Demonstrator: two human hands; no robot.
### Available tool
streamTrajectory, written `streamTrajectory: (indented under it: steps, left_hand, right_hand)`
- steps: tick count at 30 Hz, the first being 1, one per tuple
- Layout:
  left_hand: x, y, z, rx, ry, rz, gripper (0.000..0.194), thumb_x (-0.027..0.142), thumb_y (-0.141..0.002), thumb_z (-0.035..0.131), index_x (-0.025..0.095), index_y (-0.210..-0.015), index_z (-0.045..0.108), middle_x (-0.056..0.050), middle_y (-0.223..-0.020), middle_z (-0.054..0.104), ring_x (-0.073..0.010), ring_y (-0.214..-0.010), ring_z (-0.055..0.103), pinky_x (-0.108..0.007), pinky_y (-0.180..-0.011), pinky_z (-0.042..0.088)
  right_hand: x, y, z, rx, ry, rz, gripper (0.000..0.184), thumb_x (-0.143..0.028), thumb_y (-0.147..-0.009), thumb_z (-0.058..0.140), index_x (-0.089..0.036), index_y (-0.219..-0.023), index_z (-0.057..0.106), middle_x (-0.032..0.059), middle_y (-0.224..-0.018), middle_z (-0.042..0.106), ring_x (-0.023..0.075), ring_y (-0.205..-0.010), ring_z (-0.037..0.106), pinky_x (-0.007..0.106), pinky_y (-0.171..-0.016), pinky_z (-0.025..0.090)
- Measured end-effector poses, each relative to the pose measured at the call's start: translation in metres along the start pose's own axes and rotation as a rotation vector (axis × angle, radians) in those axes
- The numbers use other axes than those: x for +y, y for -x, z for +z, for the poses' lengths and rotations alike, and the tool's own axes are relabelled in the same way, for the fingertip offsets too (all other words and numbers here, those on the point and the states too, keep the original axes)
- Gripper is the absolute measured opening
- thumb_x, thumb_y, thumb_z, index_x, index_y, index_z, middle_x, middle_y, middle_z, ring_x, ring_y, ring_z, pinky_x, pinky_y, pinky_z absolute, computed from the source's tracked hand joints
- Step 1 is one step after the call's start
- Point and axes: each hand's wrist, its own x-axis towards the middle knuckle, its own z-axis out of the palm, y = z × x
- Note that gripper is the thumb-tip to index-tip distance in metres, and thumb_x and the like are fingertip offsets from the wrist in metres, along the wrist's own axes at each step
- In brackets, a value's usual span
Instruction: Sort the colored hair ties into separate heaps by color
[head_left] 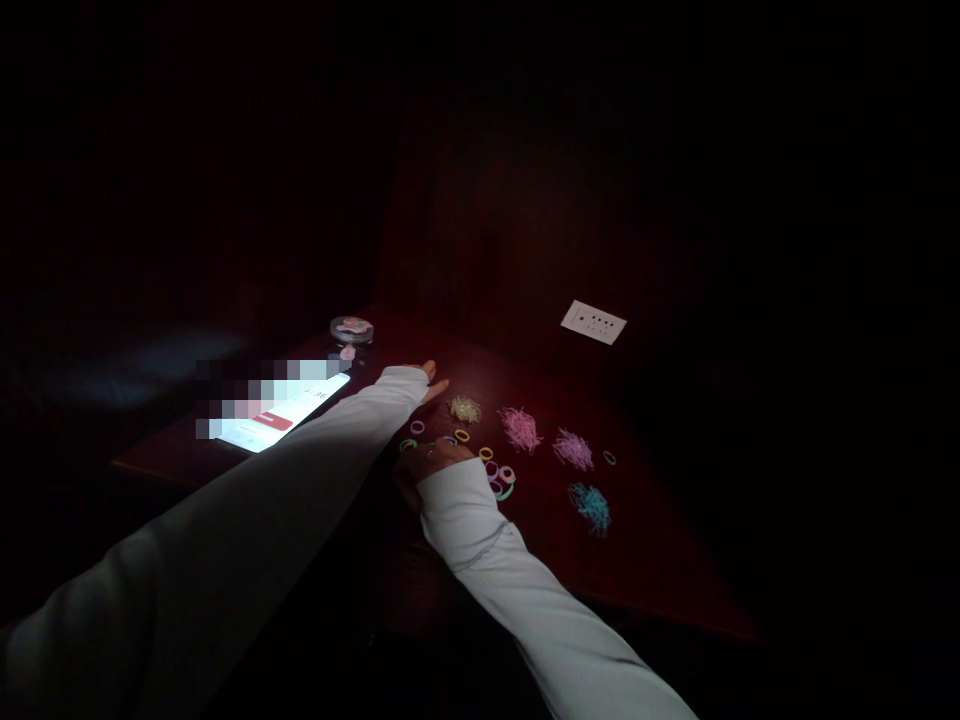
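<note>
My left hand (434,384) reaches over the dark red table with a finger and another digit stretched apart; nothing shows between them. It is nearest to a small pile of yellowish rubber bands (465,409). Closer to me, my right hand (435,460) is bent down low among scattered small coloured hair ties, its fingertips hidden in shadow. By its fingers lie a green hair tie (408,445) and a purple hair tie (417,427). Yellow hair ties (486,454) lie just beyond it, and a pink hair tie (507,475) beside its wrist among several others.
Piles of pink bands (520,429), purple bands (573,450) and teal bands (592,509) lie to the right, near a lone hair tie (609,457). A lit phone (289,412) and a round clear container (352,330) are at left. A white socket plate (593,322) is on the wall.
</note>
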Motion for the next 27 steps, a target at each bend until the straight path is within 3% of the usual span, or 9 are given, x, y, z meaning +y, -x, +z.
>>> streamTrajectory:
  steps: [5, 9, 14, 22, 27]
  left_hand:
    - [-0.003, -0.005, 0.007, 0.025, 0.019, -0.015, 0.034, 0.054, -0.103, 0.045, 0.024, -0.108, 0.061, -0.010, -0.103, 0.076, -0.0272, -0.099, 0.073, -0.034, -0.079, 0.047]
    - [-0.003, -0.006, 0.008, 0.007, 0.023, -0.013, 0.036, 0.055, -0.103, 0.045, 0.024, -0.108, 0.060, -0.010, -0.103, 0.076, -0.0278, -0.100, 0.073, -0.034, -0.080, 0.046]
    - [-0.004, -0.007, 0.007, -0.002, 0.003, -0.012, 0.037, 0.056, -0.104, 0.043, 0.023, -0.109, 0.060, -0.009, -0.102, 0.076, -0.0275, -0.098, 0.072, -0.034, -0.079, 0.046]
    - [-0.007, -0.006, 0.006, 0.005, -0.007, 0.019, 0.038, 0.056, -0.102, 0.045, 0.022, -0.111, 0.061, -0.009, -0.098, 0.075, -0.0272, -0.092, 0.072, -0.034, -0.076, 0.045]
    - [-0.006, -0.007, 0.006, -0.004, -0.016, -0.004, 0.038, 0.057, -0.102, 0.046, 0.023, -0.109, 0.062, -0.009, -0.097, 0.076, -0.0269, -0.092, 0.072, -0.033, -0.075, 0.044]
  right_hand:
    - [0.041, 0.010, -0.005, 0.165, -0.358, 0.214, 0.018, -0.036, -0.100, 0.062, -0.024, -0.099, 0.076, 0.0032, -0.094, 0.077, 0.0189, -0.091, 0.066, 0.030, -0.083, 0.046]
    - [0.088, 0.030, -0.003, 0.321, -0.957, 0.540, 0.037, -0.059, -0.088, 0.069, -0.023, -0.087, 0.072, -0.0024, -0.067, 0.064, 0.0151, -0.061, 0.055, 0.027, -0.061, 0.040]
    - [0.118, 0.050, -0.004, 0.383, -1.331, 0.682, 0.041, -0.062, -0.071, 0.081, -0.024, -0.084, 0.072, -0.0021, -0.071, 0.069, 0.0144, -0.062, 0.056, 0.027, -0.060, 0.039]
    - [0.128, 0.062, -0.020, 0.433, -1.315, 0.739, 0.051, -0.068, -0.065, 0.086, -0.024, -0.085, 0.073, -0.0021, -0.066, 0.066, 0.0144, -0.058, 0.055, 0.027, -0.055, 0.039]
    - [0.169, 0.082, -0.023, 0.688, -0.870, 0.832, 0.059, -0.077, -0.070, 0.079, -0.021, -0.089, 0.073, -0.0017, -0.065, 0.062, 0.0146, -0.058, 0.054, 0.028, -0.057, 0.042]
